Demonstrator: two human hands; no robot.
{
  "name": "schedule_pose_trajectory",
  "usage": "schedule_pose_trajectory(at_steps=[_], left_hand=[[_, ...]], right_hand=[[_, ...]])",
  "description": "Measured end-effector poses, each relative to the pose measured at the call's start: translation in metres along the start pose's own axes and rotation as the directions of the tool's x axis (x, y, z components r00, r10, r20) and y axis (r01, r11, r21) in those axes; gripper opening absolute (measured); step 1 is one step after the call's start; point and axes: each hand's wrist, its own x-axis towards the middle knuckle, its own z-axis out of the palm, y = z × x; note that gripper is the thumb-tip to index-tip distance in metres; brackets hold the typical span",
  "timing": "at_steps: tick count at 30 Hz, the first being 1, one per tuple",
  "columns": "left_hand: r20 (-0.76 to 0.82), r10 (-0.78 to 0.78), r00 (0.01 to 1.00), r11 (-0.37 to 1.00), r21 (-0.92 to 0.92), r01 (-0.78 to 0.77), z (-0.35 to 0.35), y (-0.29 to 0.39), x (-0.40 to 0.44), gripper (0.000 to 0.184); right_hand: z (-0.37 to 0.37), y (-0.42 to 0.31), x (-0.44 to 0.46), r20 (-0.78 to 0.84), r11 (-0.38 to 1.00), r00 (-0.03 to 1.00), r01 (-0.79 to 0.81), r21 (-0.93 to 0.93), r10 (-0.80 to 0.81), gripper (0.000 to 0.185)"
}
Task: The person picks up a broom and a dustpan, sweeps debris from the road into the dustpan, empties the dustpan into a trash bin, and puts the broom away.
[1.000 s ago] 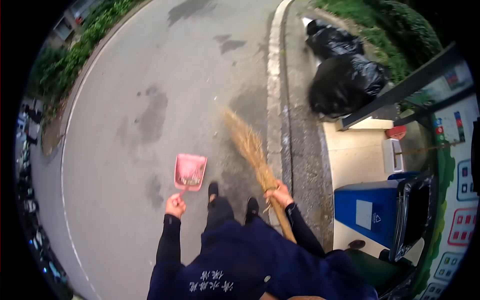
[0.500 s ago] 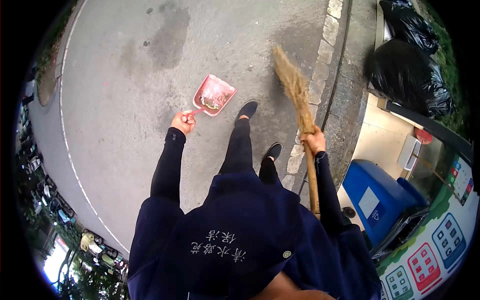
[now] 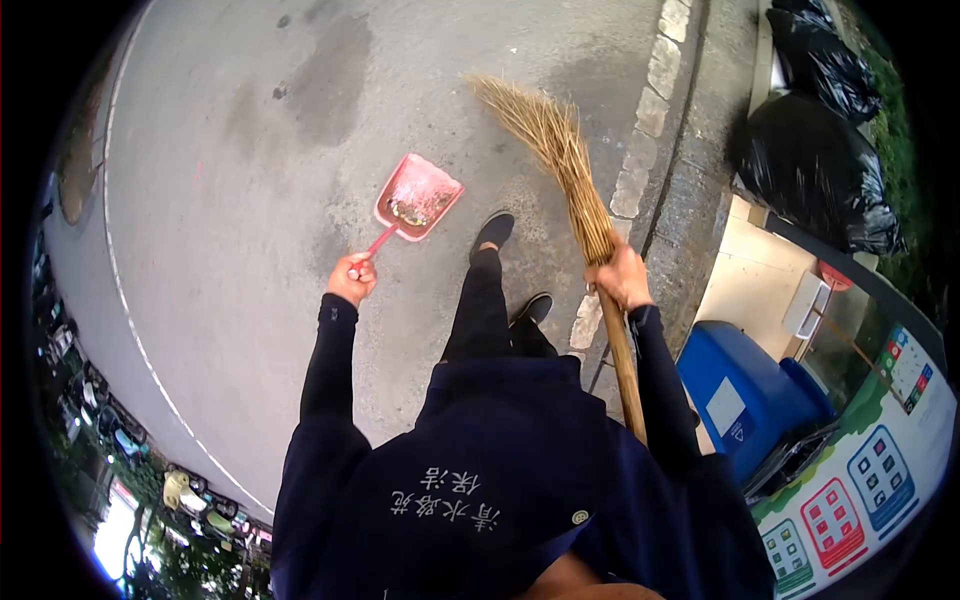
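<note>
My left hand (image 3: 352, 278) is closed around the handle of a pink dustpan (image 3: 427, 190). Some small debris lies in the pan near its handle end; whether the pan touches the ground I cannot tell. On the other side, my right hand (image 3: 624, 276) grips a straw broom (image 3: 577, 175) where the bristles meet the wooden stick. Its bristles fan out toward the upper left, above the grey pavement (image 3: 250, 240). The stick runs back past my right forearm. My two shoes show between the dustpan and the broom.
A stone-edged curb (image 3: 652, 110) runs along the right. Beyond it are black garbage bags (image 3: 820, 170), a blue bin (image 3: 745, 390) and a printed sign panel (image 3: 860, 490). Parked two-wheelers (image 3: 190, 495) line the far left.
The broom's bristles have swung left, toward the dustpan, and spread wider. My left hand and the dustpan's handle have drawn slightly back toward my body. Both grips stay closed.
</note>
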Motion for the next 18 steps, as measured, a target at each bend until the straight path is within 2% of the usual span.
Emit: schedule_pose_trajectory(at_steps=[1, 2, 3, 4, 5, 6, 7, 9, 11, 13, 15, 16, 18], left_hand=[[-0.019, -0.004, 1.0, 1.0, -0.02, 0.004, -0.001, 0.003, -0.003, 0.019], [0.044, -0.071, 0.996, 0.997, -0.039, 0.073, -0.016, 0.009, 0.009, 0.019], [0.005, -0.022, 1.0, 0.999, -0.041, 0.022, -0.018, 0.007, 0.011, 0.017], [-0.062, 0.004, 0.998, 0.998, -0.062, -0.008, -0.014, 0.002, 0.014, 0.016], [-0.129, 0.022, 0.991, 0.998, -0.049, -0.028, -0.005, -0.004, 0.016, 0.015], [-0.148, 0.022, 0.989, 0.999, -0.043, -0.028, -0.001, -0.009, 0.018, 0.016], [-0.155, -0.041, 0.987, 0.995, -0.097, 0.026, 0.004, -0.009, 0.022, 0.018], [-0.235, 0.012, 0.972, 0.998, -0.051, -0.024, 0.027, -0.017, 0.024, 0.022], [-0.182, 0.055, 0.982, 0.998, -0.015, -0.059, 0.039, -0.022, 0.024, 0.02], [-0.127, 0.091, 0.988, 0.996, 0.031, -0.088, 0.045, -0.028, 0.021, 0.019], [-0.177, -0.072, 0.982, 0.997, 0.017, 0.076, 0.075, -0.044, 0.017, 0.018], [-0.178, -0.005, 0.984, 0.984, 0.173, 0.036, 0.092, -0.066, 0.006, 0.02], [-0.106, -0.119, 0.987, 0.935, 0.323, 0.147, 0.107, -0.098, 0.003, 0.02]], right_hand=[[-0.009, -0.006, 0.024, -0.019, 0.999, 1.0, -0.009, -0.044, 0.008, 0.06], [-0.001, -0.001, 0.05, -0.005, 0.993, 0.999, -0.038, -0.109, 0.037, 0.05], [0.018, 0.005, 0.065, 0.008, 0.984, 0.997, -0.069, -0.166, 0.071, 0.04], [0.038, -0.006, 0.054, -0.058, 0.95, 0.998, -0.009, -0.312, -0.01, 0.033], [0.075, -0.001, 0.041, -0.094, 0.93, 0.993, 0.034, -0.366, -0.073, 0.026], [0.105, 0.0, 0.025, 0.016, 0.932, 0.999, 0.053, -0.36, -0.051, 0.027], [0.125, 0.005, 0.007, 0.147, 0.943, 0.988, 0.087, -0.322, -0.041, 0.03], [0.125, 0.005, -0.034, 0.292, 0.946, 0.952, 0.171, -0.276, -0.087, 0.041], [0.099, 0.011, -0.066, 0.341, 0.964, 0.928, 0.214, -0.161, -0.149, 0.054], [0.072, 0.025, -0.101, 0.296, 0.984, 0.946, 0.161, -0.076, -0.132, 0.057], [0.06, 0.057, -0.123, 0.088, 0.998, 0.996, -0.018, 0.053, 0.013, 0.069], [0.055, 0.078, -0.132, 0.073, 0.988, 0.993, -0.103, 0.114, 0.095, 0.074], [0.047, 0.122, -0.16, -0.027, 0.938, 0.969, -0.23, 0.26, 0.245, 0.079]])
